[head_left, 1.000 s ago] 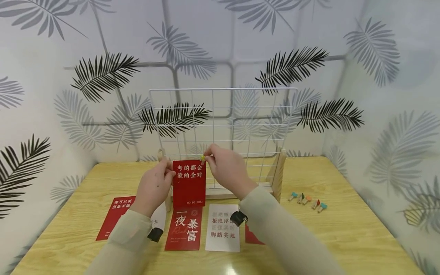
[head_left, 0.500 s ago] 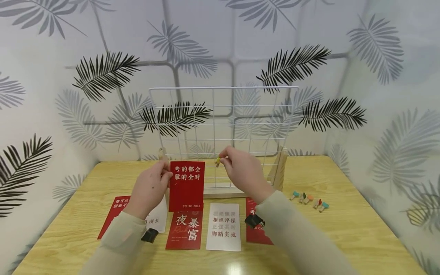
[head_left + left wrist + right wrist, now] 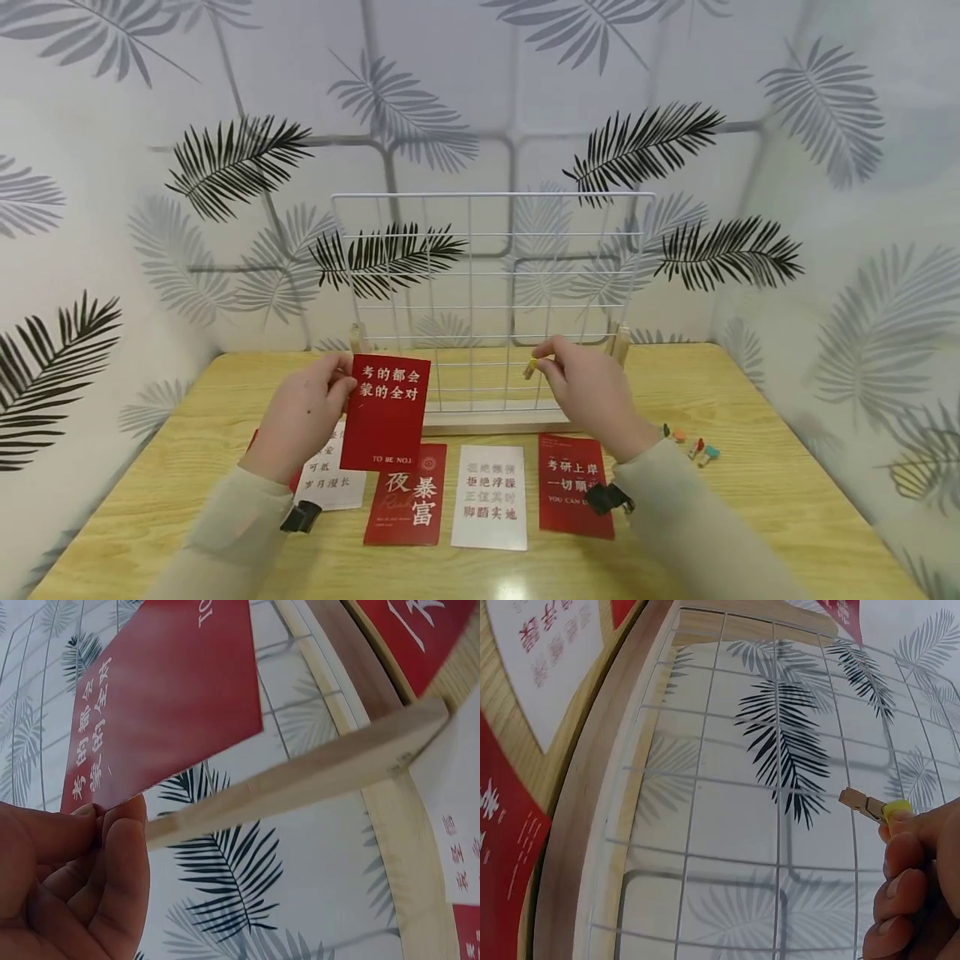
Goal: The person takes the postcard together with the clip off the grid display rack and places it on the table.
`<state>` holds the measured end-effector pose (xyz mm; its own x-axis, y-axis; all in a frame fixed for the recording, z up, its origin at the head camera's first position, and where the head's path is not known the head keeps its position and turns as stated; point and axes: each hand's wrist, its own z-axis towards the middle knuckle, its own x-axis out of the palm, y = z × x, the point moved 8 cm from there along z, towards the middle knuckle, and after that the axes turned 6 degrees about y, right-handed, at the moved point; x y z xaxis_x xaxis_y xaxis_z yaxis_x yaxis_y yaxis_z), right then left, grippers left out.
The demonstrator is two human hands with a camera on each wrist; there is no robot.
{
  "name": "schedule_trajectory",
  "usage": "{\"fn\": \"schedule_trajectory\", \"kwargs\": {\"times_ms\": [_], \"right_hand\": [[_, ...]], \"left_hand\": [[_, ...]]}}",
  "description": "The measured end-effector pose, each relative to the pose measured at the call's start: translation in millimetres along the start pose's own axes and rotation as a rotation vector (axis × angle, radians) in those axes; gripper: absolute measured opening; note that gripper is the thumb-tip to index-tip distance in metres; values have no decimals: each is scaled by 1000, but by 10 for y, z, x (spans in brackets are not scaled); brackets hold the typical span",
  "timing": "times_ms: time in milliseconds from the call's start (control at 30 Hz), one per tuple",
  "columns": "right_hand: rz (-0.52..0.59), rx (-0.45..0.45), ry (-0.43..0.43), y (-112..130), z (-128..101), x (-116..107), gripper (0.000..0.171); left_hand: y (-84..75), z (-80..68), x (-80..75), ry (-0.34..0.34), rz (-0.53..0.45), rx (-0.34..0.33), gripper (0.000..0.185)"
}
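Observation:
A red card with white lettering hangs upright from my left hand, which pinches its upper left edge between thumb and fingers. My right hand pinches a small wooden clothespin with a yellow top; the clothespin's wooden end points away from the fingers and grips nothing. Both hands are in front of a white wire grid rack on a wooden base. The card is apart from the clothespin, in front of the rack's lower left part.
On the wooden table lie a white card, a red card, another white card and a red card. Several small clothespins lie at the right. Leaf-patterned cloth surrounds the table.
My right hand has moved right with the clothespin, away from the card's top right corner. My left hand has drawn the card left and slightly down, and the card now tilts a little.

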<state>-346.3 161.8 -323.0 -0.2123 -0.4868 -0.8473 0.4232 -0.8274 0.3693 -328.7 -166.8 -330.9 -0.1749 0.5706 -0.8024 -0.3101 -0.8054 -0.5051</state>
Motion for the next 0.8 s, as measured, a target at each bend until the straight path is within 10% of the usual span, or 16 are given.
{"fn": "schedule_trajectory", "kwargs": {"times_ms": [800], "right_hand": [[69,171,133,-1205,-692,-203,21]], "left_hand": [[1014,-281,-466,3,94,-113,12]]}}
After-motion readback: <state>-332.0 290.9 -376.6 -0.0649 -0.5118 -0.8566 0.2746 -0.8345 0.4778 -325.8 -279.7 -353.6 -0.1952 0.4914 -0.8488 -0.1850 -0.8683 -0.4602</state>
